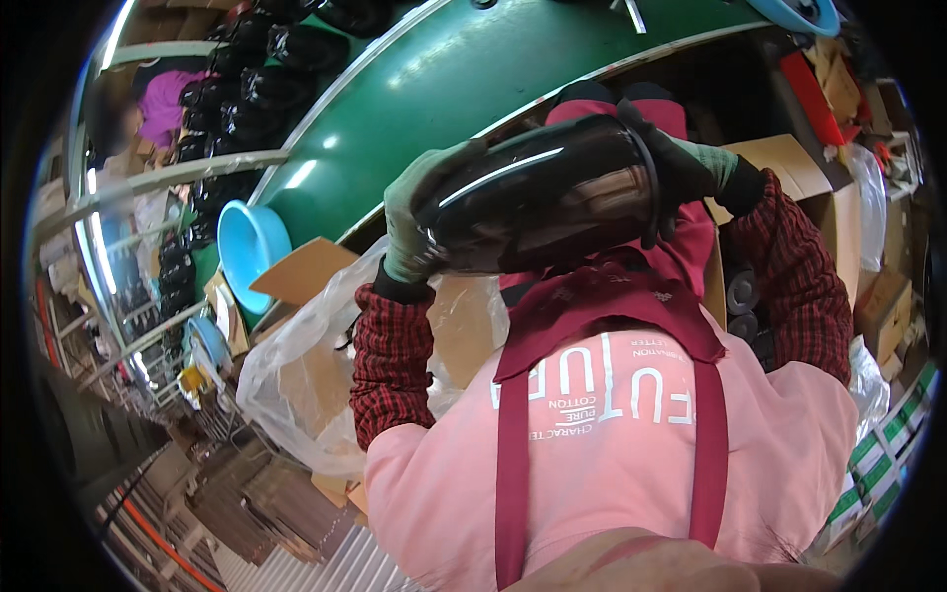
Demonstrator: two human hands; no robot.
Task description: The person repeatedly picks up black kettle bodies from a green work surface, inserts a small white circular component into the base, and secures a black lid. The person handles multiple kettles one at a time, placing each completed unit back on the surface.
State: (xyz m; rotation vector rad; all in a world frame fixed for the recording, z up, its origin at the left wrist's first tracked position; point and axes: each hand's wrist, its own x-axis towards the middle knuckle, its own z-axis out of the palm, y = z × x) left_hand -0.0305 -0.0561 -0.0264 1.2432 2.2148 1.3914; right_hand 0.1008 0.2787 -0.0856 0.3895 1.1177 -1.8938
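A large glossy black cylinder (552,192) lies sideways across my lap, held up between both hands. My left hand (419,202), in a grey-green glove with a dark palm, is closed round its left end. At the rimmed right end, my right hand (681,173), gloved the same way, grips the edge, with part of its fingers hidden behind the cylinder. Below my left hand stands a clear plastic bag (296,370) lining a carton. By my right forearm, an open cardboard box (843,232) stands near several dark round parts (742,294).
Ahead runs a green bench (434,89) with a pale metal edge. Light-blue basins (258,252) stand at the left. Many shiny black pieces (266,89) are lined up at the far left, near a person in purple (170,104). A red box (817,97) is at the far right.
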